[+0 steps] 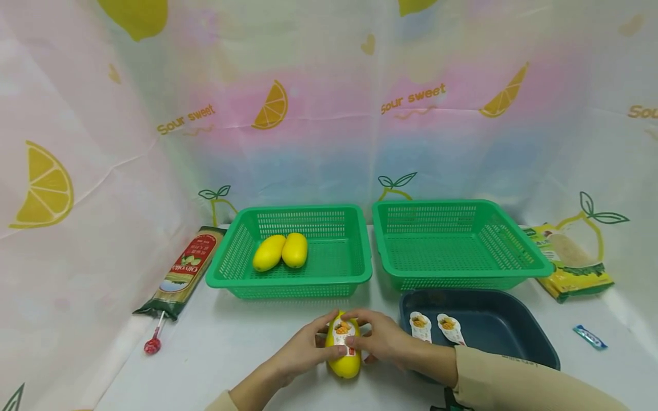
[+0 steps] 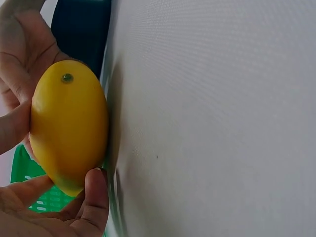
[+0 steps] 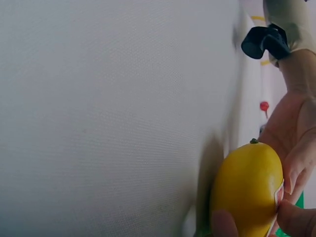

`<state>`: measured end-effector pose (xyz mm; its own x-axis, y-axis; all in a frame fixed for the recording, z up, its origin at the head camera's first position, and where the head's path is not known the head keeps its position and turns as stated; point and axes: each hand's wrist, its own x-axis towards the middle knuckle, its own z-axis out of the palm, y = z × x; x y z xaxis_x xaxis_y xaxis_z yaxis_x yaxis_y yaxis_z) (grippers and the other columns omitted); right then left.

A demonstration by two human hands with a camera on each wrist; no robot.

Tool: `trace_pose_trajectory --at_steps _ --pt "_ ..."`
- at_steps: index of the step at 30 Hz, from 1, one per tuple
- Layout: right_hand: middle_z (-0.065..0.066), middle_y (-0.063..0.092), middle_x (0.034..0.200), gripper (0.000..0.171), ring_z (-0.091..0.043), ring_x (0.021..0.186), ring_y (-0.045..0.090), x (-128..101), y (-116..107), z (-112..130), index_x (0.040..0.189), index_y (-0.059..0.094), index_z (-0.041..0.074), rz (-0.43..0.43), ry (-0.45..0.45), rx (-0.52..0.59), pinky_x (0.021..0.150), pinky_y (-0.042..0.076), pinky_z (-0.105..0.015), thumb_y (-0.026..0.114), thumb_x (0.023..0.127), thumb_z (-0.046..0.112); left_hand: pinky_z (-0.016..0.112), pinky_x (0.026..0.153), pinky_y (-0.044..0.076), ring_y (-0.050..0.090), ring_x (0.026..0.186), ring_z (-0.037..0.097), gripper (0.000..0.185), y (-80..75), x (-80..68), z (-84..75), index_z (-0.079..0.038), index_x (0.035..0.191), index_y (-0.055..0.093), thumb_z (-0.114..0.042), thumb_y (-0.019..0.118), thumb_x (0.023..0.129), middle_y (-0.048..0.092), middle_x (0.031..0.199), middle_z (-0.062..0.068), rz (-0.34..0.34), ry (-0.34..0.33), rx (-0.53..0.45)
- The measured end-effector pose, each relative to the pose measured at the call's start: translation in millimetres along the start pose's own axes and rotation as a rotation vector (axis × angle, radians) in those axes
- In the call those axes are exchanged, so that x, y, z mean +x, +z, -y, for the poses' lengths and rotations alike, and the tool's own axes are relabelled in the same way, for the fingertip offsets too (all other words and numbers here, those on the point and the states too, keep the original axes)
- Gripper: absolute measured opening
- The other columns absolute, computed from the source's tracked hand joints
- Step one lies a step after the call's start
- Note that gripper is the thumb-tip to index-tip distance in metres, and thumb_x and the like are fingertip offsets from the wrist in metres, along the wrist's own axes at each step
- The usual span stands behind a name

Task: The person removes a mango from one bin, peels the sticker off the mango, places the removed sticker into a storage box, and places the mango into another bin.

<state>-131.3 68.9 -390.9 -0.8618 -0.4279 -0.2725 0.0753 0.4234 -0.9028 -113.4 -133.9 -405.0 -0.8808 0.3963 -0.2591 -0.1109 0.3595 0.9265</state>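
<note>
A yellow mango [image 1: 345, 368] lies on the white table with a white, fruit-printed sticker [image 1: 343, 331] on its upper side. Curled around its left side, my left hand [image 1: 303, 348] grips it, thumb on the sticker's lower part. From the other side my right hand [image 1: 385, 339] holds it too, with its thumb on the sticker. The left wrist view shows the mango [image 2: 69, 123] between both hands, its green stem end facing up. Part of the sticker's edge [image 3: 278, 195] is visible in the right wrist view.
Two yellow mangoes [image 1: 280, 251] lie in the left green basket [image 1: 329, 281]; another green basket [image 1: 437, 271] stands beside it. A dark blue tray [image 1: 514, 325] bears two stickers [image 1: 449, 327]. Around lie a noodle pack [image 1: 187, 265], lollipop [image 1: 152, 345], yellow packet [image 1: 570, 262] and small wrapped candy [image 1: 590, 337].
</note>
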Motion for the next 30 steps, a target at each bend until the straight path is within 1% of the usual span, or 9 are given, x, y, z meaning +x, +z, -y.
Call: trace_pose_trajectory --at_steps 3,6,14,17,21,25,30 --pt "-0.022 0.055 0.128 0.041 -0.021 0.092 0.063 0.7 0.4 1.2 0.131 0.058 0.009 -0.05 0.01 -0.017 0.059 0.058 -0.035 0.069 0.092 0.014 0.044 0.087 0.05 0.058 0.105 0.022 0.08 0.8 1.5 0.3 -0.006 0.153 0.033 -0.025 0.075 0.088 0.055 0.132 0.017 -0.012 0.005 -0.004" --pt "-0.02 0.057 0.124 0.037 -0.019 0.087 0.063 2.0 0.8 3.6 0.127 0.059 0.007 -0.095 0.018 -0.039 0.059 0.057 -0.035 0.068 0.092 0.015 0.043 0.087 0.051 0.058 0.105 0.022 0.079 1.9 2.8 0.3 -0.006 0.153 0.034 -0.024 0.075 0.087 0.057 0.132 0.015 -0.025 0.014 -0.015" --pt "-0.014 0.055 0.102 0.031 -0.02 0.078 0.055 4.8 1.4 8.5 0.116 0.061 0.001 -0.153 0.032 -0.047 0.06 0.056 -0.035 0.071 0.087 0.005 0.041 0.088 0.053 0.059 0.104 0.023 0.08 6.9 6.5 3.2 -0.004 0.153 0.033 -0.023 0.075 0.088 0.054 0.137 0.019 -0.055 0.032 -0.044" --pt "-0.011 0.054 0.094 0.028 -0.019 0.072 0.053 6.7 1.8 9.0 0.112 0.061 0.0 -0.163 0.038 -0.045 0.059 0.054 -0.034 0.071 0.087 0.004 0.043 0.089 0.053 0.06 0.105 0.022 0.08 7.5 7.3 3.5 -0.004 0.153 0.032 -0.023 0.074 0.088 0.052 0.138 0.019 -0.06 0.028 -0.039" --pt "-0.009 0.053 0.089 0.024 -0.017 0.065 0.051 8.6 2.0 9.7 0.108 0.062 0.0 -0.168 0.057 -0.04 0.058 0.053 -0.033 0.072 0.086 0.004 0.042 0.088 0.054 0.06 0.105 0.022 0.08 6.2 7.5 2.7 -0.005 0.153 0.033 -0.023 0.075 0.088 0.053 0.138 0.019 -0.058 0.017 -0.036" --pt "-0.008 0.054 0.087 0.021 -0.017 0.067 0.052 10.6 1.0 9.9 0.105 0.062 0.0 -0.172 0.09 -0.028 0.059 0.054 -0.032 0.072 0.087 0.005 0.039 0.087 0.054 0.06 0.104 0.021 0.079 5.3 8.4 2.0 -0.005 0.153 0.034 -0.022 0.075 0.087 0.053 0.137 0.018 -0.05 0.007 -0.043" --pt "-0.008 0.054 0.085 0.02 -0.02 0.07 0.054 11.8 -1.2 10.3 0.102 0.06 0.0 -0.153 0.133 -0.02 0.06 0.055 -0.033 0.072 0.087 0.007 0.04 0.088 0.053 0.058 0.104 0.022 0.079 4.8 9.6 2.3 -0.006 0.153 0.034 -0.023 0.075 0.087 0.053 0.136 0.017 -0.041 0.002 -0.041"
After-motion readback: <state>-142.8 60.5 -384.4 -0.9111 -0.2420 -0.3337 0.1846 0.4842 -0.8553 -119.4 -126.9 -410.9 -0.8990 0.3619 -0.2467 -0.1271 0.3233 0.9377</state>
